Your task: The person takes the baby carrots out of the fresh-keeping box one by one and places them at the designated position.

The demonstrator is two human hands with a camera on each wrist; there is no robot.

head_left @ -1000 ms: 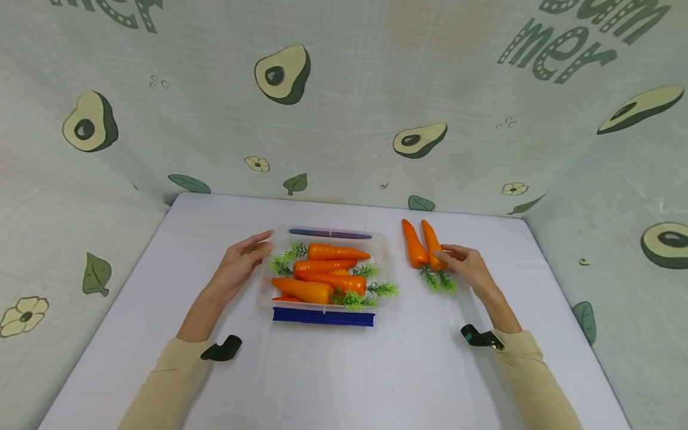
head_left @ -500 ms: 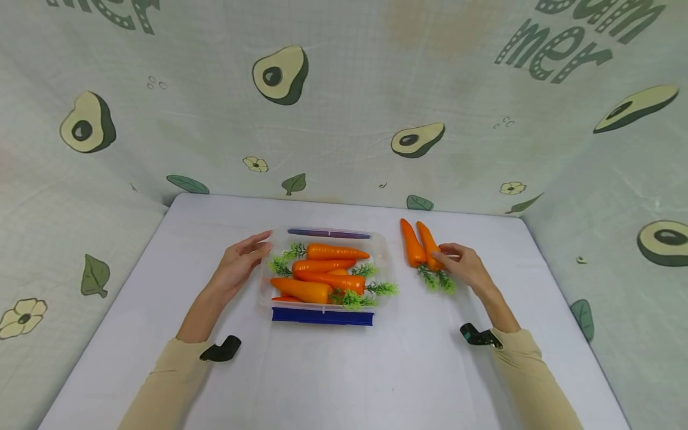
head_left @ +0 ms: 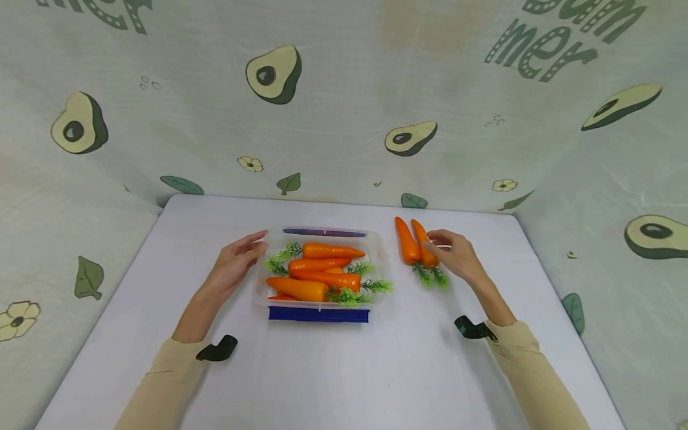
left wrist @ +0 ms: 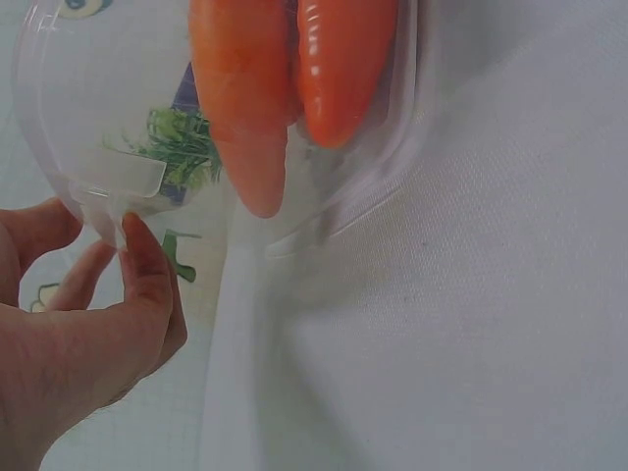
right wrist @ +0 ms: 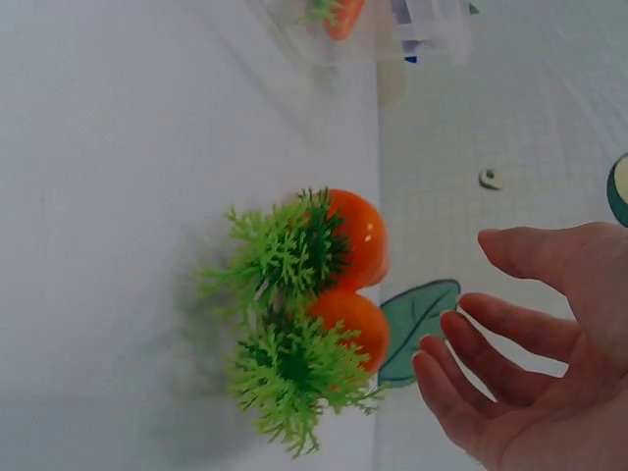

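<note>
A clear plastic food container (head_left: 380, 254) holds several orange toy carrots (head_left: 297, 289) with green leafy tops, lying in both directions. At its left end, my left hand (head_left: 232, 266) pinches the clear side flap (left wrist: 135, 173) between thumb and fingers. Two more toy carrots lie side by side to the right of the container, a left one (head_left: 407, 242) and a right one (head_left: 427, 255), tips pointing away and tops nearer me. Beside the right one is my right hand (head_left: 457, 255), fingers loosely bent. In the right wrist view a gap shows between its fingers and the carrots.
The container stands on a white table (head_left: 333, 376) with its blue front latch (head_left: 319, 314) folded down and a blue back latch (head_left: 324, 232) behind. Cloth walls (head_left: 333, 119) printed with avocados enclose the table at the back and sides.
The right hand has let go of the right carrot and lifted slightly away, its fingers spreading. The left hand keeps its place at the container. The head view has shifted slightly.
</note>
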